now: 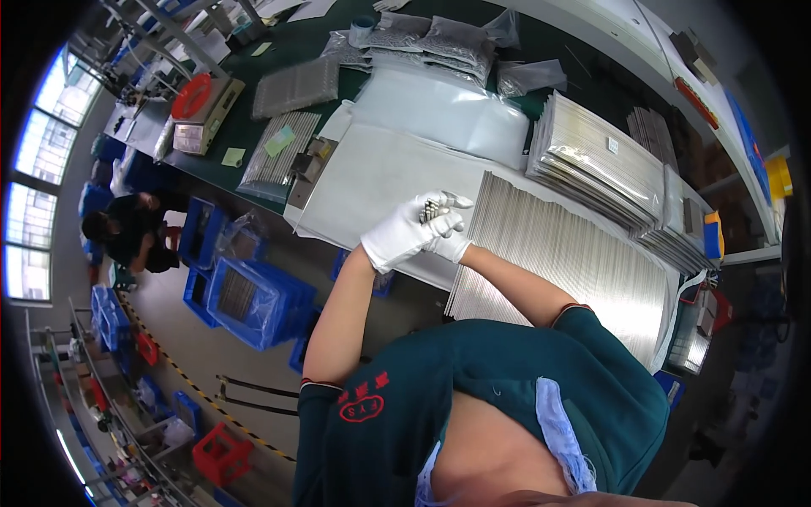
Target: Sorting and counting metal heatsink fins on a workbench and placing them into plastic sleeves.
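My left hand (395,233), in a white glove, is closed around a small bunch of silvery metal strips (432,205), seen nearly end-on above the work surface. Close against it is my right hand (452,246), also white-gloved. The left glove covers most of its fingers, so I cannot see whether they grip the bunch too. Just right of both hands, a wide row of long, thin silvery metal strips (557,262) lies side by side on the table. Under and beyond the hands spreads a pale sheet (397,173).
Clear plastic bags (439,114) lie farther back, before filled grey bags (452,40). Wrapped strip stacks (600,152) stand at the right. On the left are a scale (203,127) with a red dish, a metal block (311,169) and blue crates (262,300). Another person (135,228) sits far left.
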Demonstrator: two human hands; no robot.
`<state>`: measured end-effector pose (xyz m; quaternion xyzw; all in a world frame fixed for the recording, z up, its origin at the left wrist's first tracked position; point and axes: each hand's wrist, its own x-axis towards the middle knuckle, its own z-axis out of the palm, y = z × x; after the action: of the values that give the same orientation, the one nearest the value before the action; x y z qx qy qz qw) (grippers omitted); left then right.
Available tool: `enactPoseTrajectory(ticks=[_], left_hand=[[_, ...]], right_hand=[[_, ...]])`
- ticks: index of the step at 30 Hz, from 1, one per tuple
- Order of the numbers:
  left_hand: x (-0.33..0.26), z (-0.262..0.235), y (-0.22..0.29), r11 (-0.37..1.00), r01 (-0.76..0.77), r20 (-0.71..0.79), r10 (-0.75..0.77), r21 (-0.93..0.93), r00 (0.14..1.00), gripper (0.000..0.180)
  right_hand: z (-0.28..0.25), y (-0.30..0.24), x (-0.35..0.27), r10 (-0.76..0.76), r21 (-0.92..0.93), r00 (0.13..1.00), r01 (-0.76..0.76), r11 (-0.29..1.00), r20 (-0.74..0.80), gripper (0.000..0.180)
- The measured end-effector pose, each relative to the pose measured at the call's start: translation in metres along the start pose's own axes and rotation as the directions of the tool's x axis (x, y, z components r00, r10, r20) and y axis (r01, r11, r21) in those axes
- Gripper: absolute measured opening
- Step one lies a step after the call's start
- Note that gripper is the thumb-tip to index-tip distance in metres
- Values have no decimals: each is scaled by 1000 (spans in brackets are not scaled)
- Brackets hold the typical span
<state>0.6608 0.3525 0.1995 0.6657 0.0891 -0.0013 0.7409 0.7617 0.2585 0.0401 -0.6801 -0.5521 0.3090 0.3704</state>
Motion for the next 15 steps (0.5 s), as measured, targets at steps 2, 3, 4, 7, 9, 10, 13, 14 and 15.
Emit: enactPoseTrajectory(ticks=[2, 3, 4, 7, 9, 10, 13, 14, 15], left_hand=[[17, -11, -33, 992, 123, -54, -123, -2, 991, 27], [25, -10, -51, 984, 171, -139, -176, -53, 974, 28], [32, -7, -67, 971, 213, -218, -232, -106, 948, 29], [27, -13, -101, 960, 277, -329, -275, -43, 903, 38], [19, -17, -121, 858, 409, -413, -265, 310, 871, 55], [13, -15, -131, 761, 460, -464, -236, 458, 854, 59], [-23, -10, -192, 774, 594, -660, -331, 218, 674, 56], [-24, 1, -169, 703, 706, -503, -581, 85, 640, 55], [-50, -7, -223, 622, 758, -573, -554, 197, 603, 56]], right_hand=[[28, 48, 4, -70, 81, 989, 80, 994, -127, 34], [37, 65, 6, -71, 82, 989, 82, 993, -132, 34], [45, 83, 8, 66, 115, 997, -62, 991, -28, 31], [52, 60, -1, 310, 270, 946, -323, 907, 90, 45], [68, 46, -20, 353, 478, 934, -338, 810, 63, 64], [74, 38, -28, 376, 607, 922, -355, 711, 98, 61], [99, 25, -36, 488, 822, 850, -415, 389, 199, 50], [107, 36, -36, 572, 882, 784, -424, 206, 243, 48], [106, 13, -28, 634, 860, 666, -511, 5, 393, 47]])
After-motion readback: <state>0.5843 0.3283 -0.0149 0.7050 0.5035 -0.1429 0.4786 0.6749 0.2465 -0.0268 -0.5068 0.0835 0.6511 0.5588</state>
